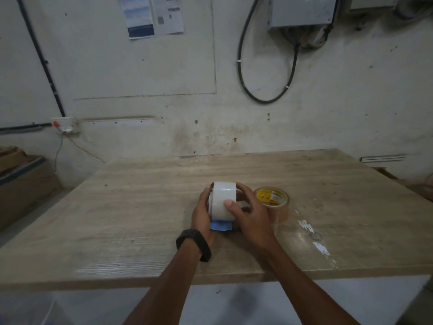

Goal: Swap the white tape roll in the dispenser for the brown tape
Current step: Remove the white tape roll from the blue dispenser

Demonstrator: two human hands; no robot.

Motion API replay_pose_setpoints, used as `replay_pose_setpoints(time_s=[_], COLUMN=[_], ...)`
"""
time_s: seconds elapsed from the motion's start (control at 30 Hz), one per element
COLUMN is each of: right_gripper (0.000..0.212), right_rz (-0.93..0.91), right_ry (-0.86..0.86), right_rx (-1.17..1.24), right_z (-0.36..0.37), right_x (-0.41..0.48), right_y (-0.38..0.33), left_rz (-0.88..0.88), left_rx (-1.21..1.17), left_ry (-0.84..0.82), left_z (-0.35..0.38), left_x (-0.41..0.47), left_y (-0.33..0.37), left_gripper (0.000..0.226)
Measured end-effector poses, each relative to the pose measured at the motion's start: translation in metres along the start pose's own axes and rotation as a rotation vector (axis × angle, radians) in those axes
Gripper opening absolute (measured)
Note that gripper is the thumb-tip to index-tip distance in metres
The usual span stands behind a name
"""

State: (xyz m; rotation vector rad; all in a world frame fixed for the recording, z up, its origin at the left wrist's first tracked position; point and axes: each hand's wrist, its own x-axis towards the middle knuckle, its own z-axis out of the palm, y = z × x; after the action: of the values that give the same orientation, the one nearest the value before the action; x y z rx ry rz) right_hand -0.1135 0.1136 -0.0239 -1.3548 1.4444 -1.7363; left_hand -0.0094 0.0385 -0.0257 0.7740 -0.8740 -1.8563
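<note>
— Where's the white roll now?

— Still in the dispenser, near the counter's front edge, dead centre. Roll stands on edge, its axle running left to right across the person. Only a blue bit of the dispenser shows below it.

— Hands?

— Both clamped on it. Left hand cups the left face, likely steadying the dispenser. Right hand wraps the right side, thumb pressed on the white band. Whether the roll is loose on its hub, can't tell; fingers hide that.

— And the brown tape?

— Lying flat on the counter just right of the right hand, apparently touching its knuckles. Hole faces up, yellow label inside the core. Right hand is clearly nearer.

— So the move?

— My guess: white roll slides off sideways along its axle, toward the right. Brown tape sits in that path, so it may get nudged.

— Anything inside the brown core?

— Nothing visible.
</note>
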Motion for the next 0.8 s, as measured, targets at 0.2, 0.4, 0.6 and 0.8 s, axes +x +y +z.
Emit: replay_pose_setpoints(time_s=[0.2, 0.4, 0.6, 0.8], right_gripper=[0.069, 0.048, 0.04, 0.055], right_rz=[-0.017, -0.014, -0.044, -0.036], right_ry=[-0.019, -0.025, -0.038, -0.072], right_rx=[0.021, 0.007, 0.014, 0.039], right_z=[0.0013, 0.0015, 0.0011, -0.0004], right_x=[0.001, 0.0031, 0.0003, -0.0014], right_y=[0.0025, 0.003, -0.0022, -0.0041], left_rz=[-0.008, -0.027, -0.034, -0.036], left_rx=[-0.002, -0.02, 0.014, 0.035], left_ry=[0.029, 0.047, 0.034, 0.046], left_z=[-0.0002, -0.0007, 0.0024, -0.0006], left_x=[0.0004, 0.0038, 0.0014, -0.0008], left_y=[-0.0002, -0.0024, -0.002, 0.001], left_gripper=[0.064, 0.05, 0.036, 0.051])
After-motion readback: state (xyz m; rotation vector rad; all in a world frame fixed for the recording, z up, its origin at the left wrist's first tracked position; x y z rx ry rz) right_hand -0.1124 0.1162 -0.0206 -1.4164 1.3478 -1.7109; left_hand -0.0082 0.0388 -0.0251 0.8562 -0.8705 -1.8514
